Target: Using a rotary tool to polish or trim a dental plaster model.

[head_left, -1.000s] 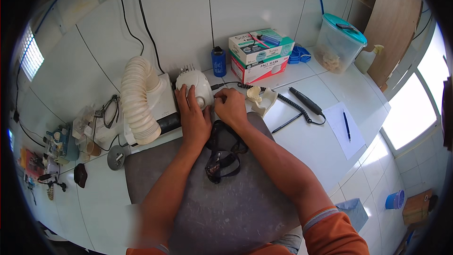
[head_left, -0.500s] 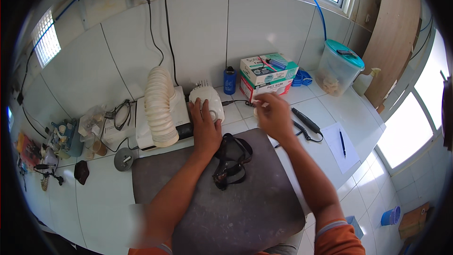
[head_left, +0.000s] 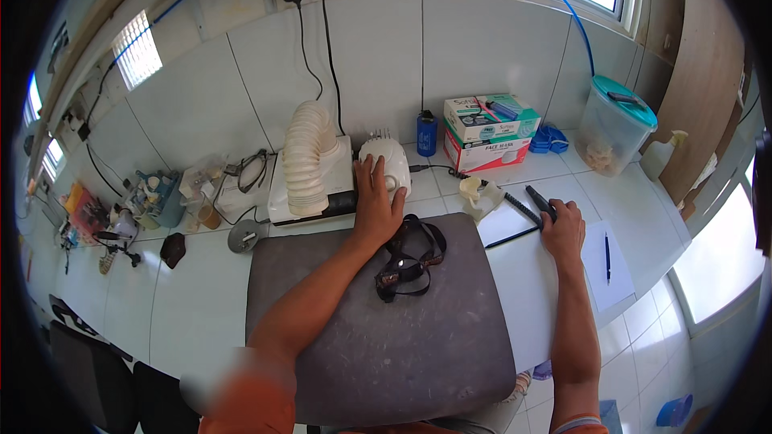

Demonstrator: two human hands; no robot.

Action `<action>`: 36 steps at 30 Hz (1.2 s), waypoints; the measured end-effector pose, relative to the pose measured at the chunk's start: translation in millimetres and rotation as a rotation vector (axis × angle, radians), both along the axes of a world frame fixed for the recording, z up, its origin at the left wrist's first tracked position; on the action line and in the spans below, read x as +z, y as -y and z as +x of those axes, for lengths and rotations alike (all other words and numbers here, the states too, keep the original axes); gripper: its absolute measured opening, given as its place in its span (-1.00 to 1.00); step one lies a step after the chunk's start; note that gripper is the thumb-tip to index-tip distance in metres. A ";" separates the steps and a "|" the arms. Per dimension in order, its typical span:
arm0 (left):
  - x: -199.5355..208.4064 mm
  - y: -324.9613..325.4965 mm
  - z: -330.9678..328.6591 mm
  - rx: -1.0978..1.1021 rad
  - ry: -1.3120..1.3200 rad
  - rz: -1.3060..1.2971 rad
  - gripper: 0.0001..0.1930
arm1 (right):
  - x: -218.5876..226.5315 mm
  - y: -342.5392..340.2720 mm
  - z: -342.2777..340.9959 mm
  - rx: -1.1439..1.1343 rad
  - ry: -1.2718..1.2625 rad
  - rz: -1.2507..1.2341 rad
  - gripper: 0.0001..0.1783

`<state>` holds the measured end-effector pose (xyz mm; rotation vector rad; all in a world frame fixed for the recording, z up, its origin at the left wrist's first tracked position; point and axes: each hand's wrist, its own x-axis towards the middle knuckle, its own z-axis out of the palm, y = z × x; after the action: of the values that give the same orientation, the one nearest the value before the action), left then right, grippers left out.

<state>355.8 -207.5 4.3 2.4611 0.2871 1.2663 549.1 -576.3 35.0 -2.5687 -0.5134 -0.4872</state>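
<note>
Left hand (head_left: 376, 213) rests, fingers (head_left: 379, 175) spread, on the white rounded plastic unit (head_left: 395, 158). Right hand (head_left: 565, 231) grasps the black cylindrical handpiece (head_left: 539, 200), apparently not yet lifted.

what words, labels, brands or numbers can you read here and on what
I won't copy wording or brands; print stands on:
Upper box, green and white: large print legible, small print not.
Lower box, red and white: large print legible, small print not.
Blue container: pale markings, too small to read.

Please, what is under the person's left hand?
The bare left hand rests on a white, rounded, plastic-looking device. Its top and right side are visible; the part beneath the hand is covered and cannot be seen.
</note>
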 end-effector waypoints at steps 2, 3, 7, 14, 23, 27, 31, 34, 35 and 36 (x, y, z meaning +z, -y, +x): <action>8.8 1.5 0.8 0.001 0.053 0.011 -0.27 | 0.0 0.1 4.8 -0.033 -0.045 0.024 -0.64; 13.5 2.4 -0.7 -0.003 0.079 0.008 -0.33 | -0.4 -0.4 7.0 -0.044 -0.069 0.042 -0.66; 42.0 -11.1 16.8 -0.012 0.145 -0.009 -0.61 | 0.4 -0.8 13.0 -0.063 -0.052 -0.017 -0.68; 66.8 -63.5 89.8 0.360 0.040 0.160 -0.76 | 12.5 -1.8 3.6 -0.002 0.146 0.324 -0.56; 80.8 -82.5 113.2 0.470 -0.096 0.244 -0.86 | 18.5 -17.1 -13.6 0.220 0.273 0.416 -0.44; 115.3 -33.5 102.3 0.285 0.230 0.241 -0.89 | 24.4 -18.5 -22.9 0.242 0.333 0.411 -0.44; 91.0 75.5 41.1 -0.446 0.162 -0.753 -0.86 | 38.0 -20.0 -43.8 0.448 0.366 0.448 -0.53; 50.6 126.0 -13.1 -0.565 0.030 -1.089 -0.86 | 43.4 -27.6 -73.3 0.700 0.275 0.406 -0.60; 41.4 130.0 -21.1 -0.632 0.063 -1.238 -0.86 | 44.6 -30.5 -81.9 0.754 0.307 0.368 -0.59; 34.7 127.8 -24.0 -0.652 0.112 -1.241 -0.85 | 45.2 -33.8 -88.9 0.798 0.315 0.311 -0.59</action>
<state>331.8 -335.3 39.0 1.2338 0.1359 0.5959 460.2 -542.5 80.2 -1.7926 -1.3661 -0.6071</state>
